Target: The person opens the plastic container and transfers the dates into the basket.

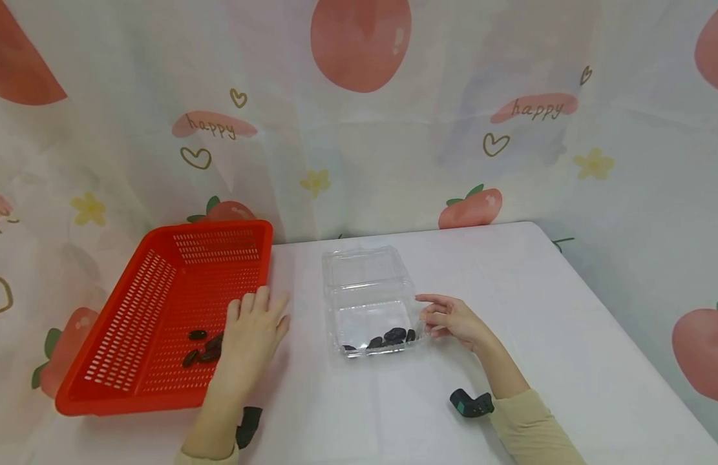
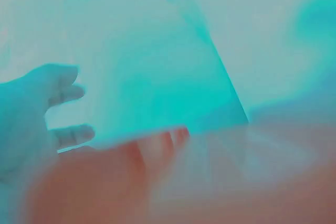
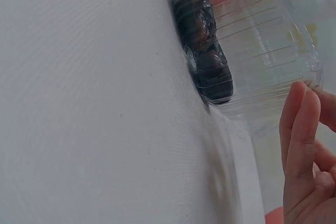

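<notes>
Across the white worktop (image 1: 510, 303) in front of you, the largest thing is the red perforated plastic basket (image 1: 161, 310) on your left, tilted with its far end raised against the strawberry-print curtain (image 1: 359, 129). Beside it, near the middle, stands the clear plastic clamshell box (image 1: 367, 303) with its lid folded back and open.

Your left hand (image 1: 251, 336) lies flat over the basket's near right rim, fingers straight and spread, released and gripping nothing; the left wrist view is too blurred and tinted to add anything. Your right hand (image 1: 452, 318) sits just beside the box's right wall, fingers loosely curled and holding nothing, the forefinger reaching toward the rim; the right wrist view shows those fingers (image 3: 299, 140) close to the clear wall, though you cannot tell whether they touch it.

Several small dark oval pieces (image 1: 201, 349) lie on the basket floor next to your left hand. More dark pieces (image 1: 390, 336) rest along the front edge inside the box.
</notes>
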Tool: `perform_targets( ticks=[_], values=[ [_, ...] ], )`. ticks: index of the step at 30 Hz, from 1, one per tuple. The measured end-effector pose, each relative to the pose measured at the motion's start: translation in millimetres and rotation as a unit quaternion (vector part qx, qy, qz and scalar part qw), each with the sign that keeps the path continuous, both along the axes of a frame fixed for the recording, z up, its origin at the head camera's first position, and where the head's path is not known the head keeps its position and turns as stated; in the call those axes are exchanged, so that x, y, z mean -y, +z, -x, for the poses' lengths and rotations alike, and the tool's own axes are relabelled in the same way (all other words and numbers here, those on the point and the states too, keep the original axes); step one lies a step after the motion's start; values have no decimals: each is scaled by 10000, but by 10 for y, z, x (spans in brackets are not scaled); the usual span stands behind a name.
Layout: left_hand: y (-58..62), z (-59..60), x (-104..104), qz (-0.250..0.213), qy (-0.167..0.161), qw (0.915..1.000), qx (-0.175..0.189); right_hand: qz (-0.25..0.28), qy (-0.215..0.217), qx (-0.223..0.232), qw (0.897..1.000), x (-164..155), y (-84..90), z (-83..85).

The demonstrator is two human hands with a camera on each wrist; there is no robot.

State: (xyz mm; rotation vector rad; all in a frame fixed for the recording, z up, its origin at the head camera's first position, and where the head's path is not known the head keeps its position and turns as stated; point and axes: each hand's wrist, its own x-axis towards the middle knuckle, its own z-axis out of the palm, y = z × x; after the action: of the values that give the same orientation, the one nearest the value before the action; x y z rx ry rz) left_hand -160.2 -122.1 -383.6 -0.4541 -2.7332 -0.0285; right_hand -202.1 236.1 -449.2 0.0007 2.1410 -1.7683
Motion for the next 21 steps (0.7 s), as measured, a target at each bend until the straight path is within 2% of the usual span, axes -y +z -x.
perform_targets(
  ticks=[5, 11, 16, 21],
  values=[
    [-110, 70, -298, 668, -457, 9967, -9, 54, -26, 34, 10000, 0, 3, 3],
    [-327, 177, -558, 1078, -1165, 9870, -251, 79, -15, 41, 10000, 0, -9, 11],
    [-484, 289, -709, 1404, -1401, 9798, -237, 77, -13, 41, 10000, -6, -9, 8],
    [-497, 399, -809, 1702, -1570, 9728, 72, 65, -35, 52, 10000, -5, -3, 3]
  ],
)
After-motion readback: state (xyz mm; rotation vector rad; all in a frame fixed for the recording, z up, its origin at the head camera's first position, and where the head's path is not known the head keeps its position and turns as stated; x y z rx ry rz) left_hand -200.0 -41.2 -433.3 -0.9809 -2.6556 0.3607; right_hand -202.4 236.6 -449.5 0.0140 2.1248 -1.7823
